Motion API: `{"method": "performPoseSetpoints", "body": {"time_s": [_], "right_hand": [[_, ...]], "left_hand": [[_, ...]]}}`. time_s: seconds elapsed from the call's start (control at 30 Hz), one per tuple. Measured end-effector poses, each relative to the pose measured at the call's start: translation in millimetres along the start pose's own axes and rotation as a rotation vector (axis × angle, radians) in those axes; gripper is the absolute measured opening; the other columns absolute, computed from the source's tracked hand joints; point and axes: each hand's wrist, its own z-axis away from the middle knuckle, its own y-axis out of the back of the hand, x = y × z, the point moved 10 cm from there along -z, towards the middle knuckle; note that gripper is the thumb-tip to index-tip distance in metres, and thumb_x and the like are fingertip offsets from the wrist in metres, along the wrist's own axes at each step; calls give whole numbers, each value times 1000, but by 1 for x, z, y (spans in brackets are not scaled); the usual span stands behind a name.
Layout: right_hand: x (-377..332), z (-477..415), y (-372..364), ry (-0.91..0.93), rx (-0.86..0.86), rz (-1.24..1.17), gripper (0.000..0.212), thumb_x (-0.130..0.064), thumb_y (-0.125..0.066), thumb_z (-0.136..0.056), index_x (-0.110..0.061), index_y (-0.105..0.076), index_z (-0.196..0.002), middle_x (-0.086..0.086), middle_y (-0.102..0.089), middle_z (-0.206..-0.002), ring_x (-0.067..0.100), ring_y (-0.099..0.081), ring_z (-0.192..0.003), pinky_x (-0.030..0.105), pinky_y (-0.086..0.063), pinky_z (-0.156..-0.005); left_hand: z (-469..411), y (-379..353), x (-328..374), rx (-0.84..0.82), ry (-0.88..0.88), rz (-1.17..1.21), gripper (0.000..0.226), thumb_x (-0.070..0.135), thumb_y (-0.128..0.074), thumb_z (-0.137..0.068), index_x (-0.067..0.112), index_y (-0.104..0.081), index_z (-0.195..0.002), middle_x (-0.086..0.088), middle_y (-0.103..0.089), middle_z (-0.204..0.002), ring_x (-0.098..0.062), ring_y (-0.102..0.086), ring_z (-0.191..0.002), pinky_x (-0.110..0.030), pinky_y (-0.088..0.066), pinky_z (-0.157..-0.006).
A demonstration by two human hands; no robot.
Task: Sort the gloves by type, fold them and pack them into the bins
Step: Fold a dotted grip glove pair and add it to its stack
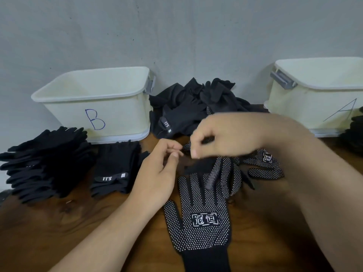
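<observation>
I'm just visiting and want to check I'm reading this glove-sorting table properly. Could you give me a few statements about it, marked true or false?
1. Bin B stands left of bin A. True.
2. Both bins are packed with gloves. False: no gloves show inside either.
3. A flat dotted glove lies nearest the person, dots up. True.
4. The right hand lies open and idle. False: its fingers pinch a crumpled dotted glove.
5. A heap of black gloves lies between the bins. True.
</observation>
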Motion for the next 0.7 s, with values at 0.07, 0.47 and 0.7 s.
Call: {"method": "performPoseSetpoints", "body": {"time_s": [0.07,0.47,0.7], "right_hand": [[-8,12,27,56,125,-117,22,-43,-63,-104,-31,-78,-92,-14,-77,-94,10,-71,-89,43,-54,-93],[-4,25,23,-32,48,-85,18,-31,-69,-103,-32,-79,-88,-19,-79,-91,-4,-68,-82,17,-44,-78],[-1,22,15,-74,19,-49,18,-30,-69,-102,-30,-79,-86,-21,-77,-84,-6,-62,-71,20,-42,-73]], "left_hand": [[0,2,9,16,-81,48,27,11,-51,-109,33,-64,-118,19,-71,-109,-6,-68,-108,-28,-51,-98],[22,-24,41,-402,-377,-252,67,-20,-50,-84,32,-60,-125,16,-55,-125,-20,-57,-119,-36,-48,-99],[36,-34,40,-663,-345,-303,46,2,-76,-80,39,-76,-108,24,-47,-144,-11,-30,-151,-15,-20,-119]]}}
